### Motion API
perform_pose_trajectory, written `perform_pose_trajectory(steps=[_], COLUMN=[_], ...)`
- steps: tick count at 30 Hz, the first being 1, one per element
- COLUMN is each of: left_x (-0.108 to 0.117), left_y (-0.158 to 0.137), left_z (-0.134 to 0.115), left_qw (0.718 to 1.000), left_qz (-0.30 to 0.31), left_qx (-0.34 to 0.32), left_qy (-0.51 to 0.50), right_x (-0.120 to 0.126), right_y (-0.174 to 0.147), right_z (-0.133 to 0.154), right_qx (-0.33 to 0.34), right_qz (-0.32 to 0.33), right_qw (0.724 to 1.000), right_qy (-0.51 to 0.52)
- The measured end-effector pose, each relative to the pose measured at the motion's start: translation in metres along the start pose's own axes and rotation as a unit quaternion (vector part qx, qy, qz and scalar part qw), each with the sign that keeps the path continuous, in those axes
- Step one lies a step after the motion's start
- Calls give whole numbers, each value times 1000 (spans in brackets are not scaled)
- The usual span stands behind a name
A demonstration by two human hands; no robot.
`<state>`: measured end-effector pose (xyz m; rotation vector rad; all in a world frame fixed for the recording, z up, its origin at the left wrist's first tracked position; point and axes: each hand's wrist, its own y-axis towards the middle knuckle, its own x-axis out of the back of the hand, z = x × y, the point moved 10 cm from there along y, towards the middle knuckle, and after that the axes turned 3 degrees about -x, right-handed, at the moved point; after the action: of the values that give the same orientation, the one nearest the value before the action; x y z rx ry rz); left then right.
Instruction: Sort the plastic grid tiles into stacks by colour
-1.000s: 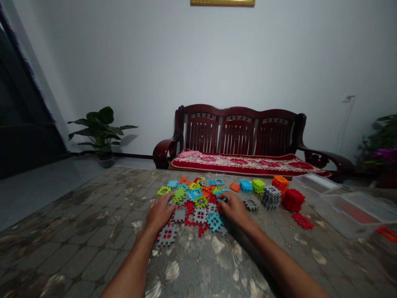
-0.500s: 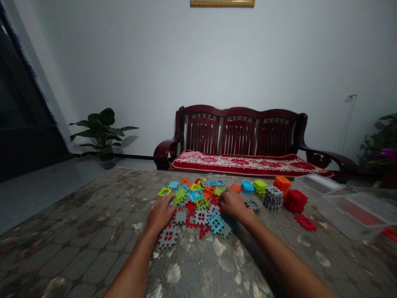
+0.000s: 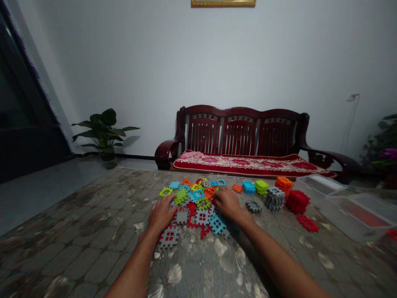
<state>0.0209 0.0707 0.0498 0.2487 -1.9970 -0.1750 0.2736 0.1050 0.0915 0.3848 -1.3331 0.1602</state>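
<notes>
A loose heap of flat, toothed plastic tiles (image 3: pixel 198 198) in grey, red, blue, green and orange lies on the patterned table (image 3: pixel 93 231). My left hand (image 3: pixel 161 215) rests palm down on the heap's left edge, fingers spread, above a grey tile with red windows (image 3: pixel 169 237). My right hand (image 3: pixel 227 203) lies on the right side of the heap, fingers curled among the tiles; whether it grips one is hidden. To the right stand sorted stacks: blue (image 3: pixel 248 186), green (image 3: pixel 261 187), orange (image 3: pixel 283 183), grey (image 3: pixel 274 198) and red (image 3: pixel 297 201).
Clear plastic boxes (image 3: pixel 350 207) sit at the table's right side, with a few red tiles (image 3: pixel 307 223) lying before them. Behind the table are a dark wooden bench (image 3: pixel 242 140) with a red cushion, a potted plant (image 3: pixel 104 130) at left and a flowering plant (image 3: pixel 384 157) at right.
My right hand has slid left and a little farther back across the heap. The left hand has hardly moved. The camera has drifted slightly.
</notes>
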Motion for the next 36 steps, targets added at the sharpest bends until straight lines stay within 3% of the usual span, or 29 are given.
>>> perform_pose_trajectory(steps=[7,17,27,36], left_x=[2,0,-3,-3], left_y=[0,1,3,2], left_z=[-2,0,2,3], left_qw=[1000,1000,1000,1000], left_qz=[-9,-12,-6,-7], left_qx=[-11,-19,-17,-14], left_qy=[-4,-7,9,9], right_x=[-8,-24,-27,-19], right_y=[17,29,39,33], right_z=[6,36,39,44], right_qx=[-16,162,149,153], right_qz=[-22,52,66,34], right_qw=[1000,984,980,984], right_qy=[5,-53,-112,-88])
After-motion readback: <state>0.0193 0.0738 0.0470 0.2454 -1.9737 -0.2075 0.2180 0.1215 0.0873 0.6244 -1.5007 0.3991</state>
